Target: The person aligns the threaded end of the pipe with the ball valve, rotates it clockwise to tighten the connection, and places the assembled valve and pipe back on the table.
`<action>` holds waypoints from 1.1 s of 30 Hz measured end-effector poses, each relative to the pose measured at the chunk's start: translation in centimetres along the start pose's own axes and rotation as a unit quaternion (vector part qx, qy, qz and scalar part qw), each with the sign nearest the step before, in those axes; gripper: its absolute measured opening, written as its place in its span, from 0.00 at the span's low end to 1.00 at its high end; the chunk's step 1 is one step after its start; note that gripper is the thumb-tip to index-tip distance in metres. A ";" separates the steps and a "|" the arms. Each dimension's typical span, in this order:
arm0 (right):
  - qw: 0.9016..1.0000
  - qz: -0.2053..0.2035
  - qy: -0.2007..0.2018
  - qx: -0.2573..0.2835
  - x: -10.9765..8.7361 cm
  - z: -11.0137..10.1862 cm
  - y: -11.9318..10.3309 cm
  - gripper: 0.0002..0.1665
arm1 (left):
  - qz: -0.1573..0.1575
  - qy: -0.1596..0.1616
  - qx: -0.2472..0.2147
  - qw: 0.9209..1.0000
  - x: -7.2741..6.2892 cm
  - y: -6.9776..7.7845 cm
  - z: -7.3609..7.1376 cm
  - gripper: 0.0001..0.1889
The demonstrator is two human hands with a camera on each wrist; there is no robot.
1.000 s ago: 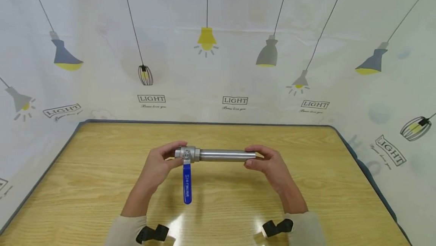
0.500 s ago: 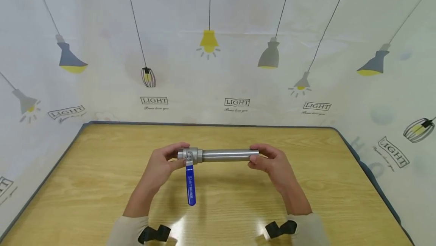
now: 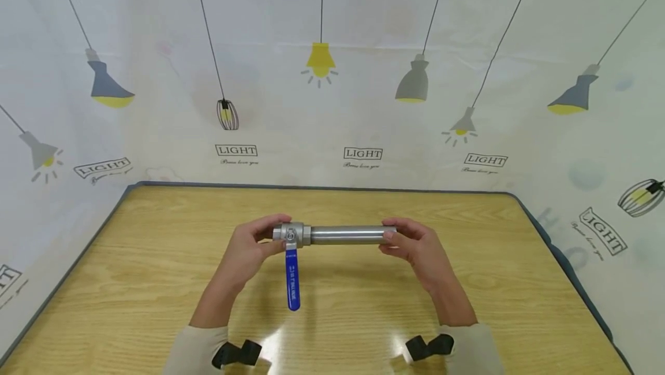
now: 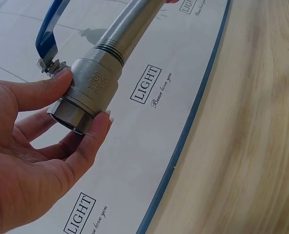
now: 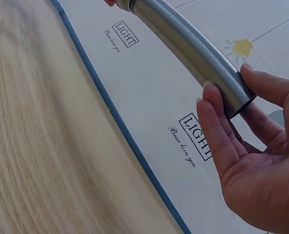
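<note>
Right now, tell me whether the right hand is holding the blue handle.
No, the right hand grips the open end of the pipe, away from the blue handle.

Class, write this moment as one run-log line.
left hand: grips valve; right hand: grips pipe; pipe: in valve, some threads exposed; blue handle: toward person

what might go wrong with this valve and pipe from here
The smooth pipe could slip, as the right hand grips only its end. Threads show where it meets the valve, so the pipe might work loose if turned the wrong way. The blue handle juts out sideways and may knock the table if the valve is lowered.
</note>
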State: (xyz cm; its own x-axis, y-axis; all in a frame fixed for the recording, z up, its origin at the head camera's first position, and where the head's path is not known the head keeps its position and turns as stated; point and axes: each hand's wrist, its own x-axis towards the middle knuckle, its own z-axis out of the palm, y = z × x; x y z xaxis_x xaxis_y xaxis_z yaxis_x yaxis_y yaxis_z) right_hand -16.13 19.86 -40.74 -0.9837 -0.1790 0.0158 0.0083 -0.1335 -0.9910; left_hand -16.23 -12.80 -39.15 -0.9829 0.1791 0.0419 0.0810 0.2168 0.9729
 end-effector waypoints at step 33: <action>1.000 0.014 -0.001 0.006 -0.1 -0.2 -0.3 0.19 | -0.002 0.000 0.004 1.000 -0.1 0.1 0.1 0.23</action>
State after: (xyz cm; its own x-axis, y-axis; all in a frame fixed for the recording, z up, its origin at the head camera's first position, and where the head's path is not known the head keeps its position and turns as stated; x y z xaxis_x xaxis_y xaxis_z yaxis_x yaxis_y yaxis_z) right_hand -16.03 20.08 -40.48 -0.9826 -0.1856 -0.0117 0.0384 -0.1409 -0.9893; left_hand -16.14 -12.71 -39.06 -0.9833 0.1779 0.0379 0.0782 0.2252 0.9712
